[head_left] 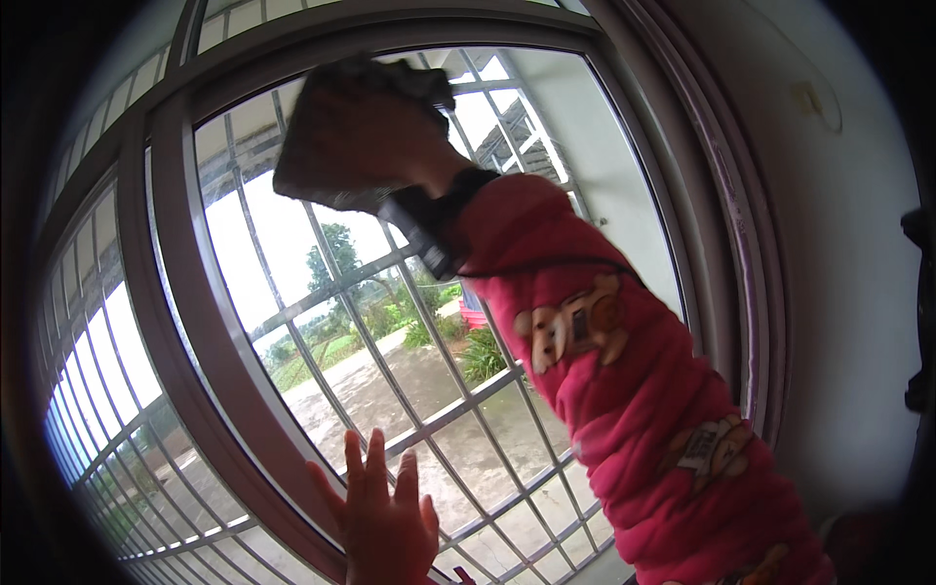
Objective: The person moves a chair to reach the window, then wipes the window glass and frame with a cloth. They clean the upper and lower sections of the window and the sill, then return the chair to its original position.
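A dark grey cloth (322,127) is spread under my right hand (375,136), high on the window pane (263,234). The fingers press around the cloth and are partly lost in shadow and blur. A black strap with a small dark device (424,229) circles my right wrist, where the red patterned sleeve ends. Lower down, my left hand (385,522) is raised in front of the pane near the window frame (224,390), its fingers spread and nothing in them. Whether it touches the glass, I cannot tell.
Metal security bars (419,429) stand outside the glass. Another barred window section (107,390) lies to the left. A white wall (829,292) borders the frame at right. Beyond the bars are paved ground (390,380), plants (483,353) and a tree (333,255).
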`<control>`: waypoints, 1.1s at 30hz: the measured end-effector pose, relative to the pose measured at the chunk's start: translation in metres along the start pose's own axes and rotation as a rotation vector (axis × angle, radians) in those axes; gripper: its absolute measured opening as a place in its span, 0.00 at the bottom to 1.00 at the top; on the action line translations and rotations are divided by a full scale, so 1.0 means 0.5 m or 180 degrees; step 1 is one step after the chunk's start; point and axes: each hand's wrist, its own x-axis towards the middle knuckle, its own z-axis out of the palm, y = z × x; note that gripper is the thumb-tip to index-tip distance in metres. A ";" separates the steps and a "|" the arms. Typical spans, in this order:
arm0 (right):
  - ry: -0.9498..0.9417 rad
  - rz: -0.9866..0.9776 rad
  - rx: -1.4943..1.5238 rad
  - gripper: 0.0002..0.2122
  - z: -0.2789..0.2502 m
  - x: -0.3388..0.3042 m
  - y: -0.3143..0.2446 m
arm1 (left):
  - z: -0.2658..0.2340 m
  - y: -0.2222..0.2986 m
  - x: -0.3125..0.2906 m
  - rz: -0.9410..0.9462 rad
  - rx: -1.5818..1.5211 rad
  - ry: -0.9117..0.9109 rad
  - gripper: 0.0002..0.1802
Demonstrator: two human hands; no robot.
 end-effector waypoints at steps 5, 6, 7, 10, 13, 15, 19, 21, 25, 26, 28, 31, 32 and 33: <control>-0.0423 0.0974 -0.1127 0.18 0.026 -0.178 0.206 | -0.031 -0.102 0.022 0.0445 0.0033 -0.0200 0.31; -0.0545 0.0782 -0.1405 0.17 0.013 -0.224 0.229 | -0.026 -0.098 0.016 0.0398 0.0076 -0.0215 0.34; -0.0145 0.0769 -0.1198 0.15 -0.004 -0.272 0.246 | -0.027 -0.080 0.008 0.0250 -0.0070 -0.0084 0.26; -0.0322 0.1252 -0.0853 0.16 -0.069 -0.436 0.264 | -0.006 -0.034 -0.017 0.0183 -0.0111 0.0002 0.26; -0.0783 0.2717 -0.0066 0.33 -0.126 -0.600 0.249 | 0.005 -0.022 -0.026 0.0247 -0.0247 0.0111 0.26; -0.0780 0.3633 -0.0367 0.35 -0.143 -0.659 0.241 | 0.004 -0.028 -0.026 0.0266 -0.0299 0.0195 0.26; -0.1283 0.3824 -0.0947 0.25 -0.111 -0.600 0.212 | 0.009 -0.038 -0.029 0.0199 -0.0078 0.0278 0.27; -0.1231 0.3166 -0.1219 0.20 -0.079 -0.496 0.170 | 0.017 -0.034 -0.034 0.0219 -0.0108 0.0208 0.27; 0.0258 0.1395 -0.0374 0.15 -0.050 -0.218 0.013 | 0.025 -0.028 -0.035 0.0187 -0.0151 0.0111 0.27; 0.0098 0.1199 -0.0252 0.18 -0.049 -0.154 -0.039 | 0.025 -0.028 -0.034 0.0168 -0.0144 0.0096 0.27; 0.0706 0.0546 0.0220 0.25 -0.051 -0.056 -0.136 | 0.020 -0.032 -0.031 0.0198 -0.0096 0.0057 0.28; 0.0056 0.0159 0.1266 0.27 -0.050 0.010 -0.202 | 0.012 -0.037 -0.032 0.0234 -0.0264 -0.0100 0.27; -0.0272 0.0070 0.1495 0.28 -0.047 0.017 -0.197 | 0.010 -0.038 -0.033 0.0243 -0.0359 -0.0170 0.27; -0.0333 0.0015 0.1602 0.26 -0.041 0.020 -0.178 | 0.008 -0.037 -0.037 0.0257 -0.0144 -0.0353 0.37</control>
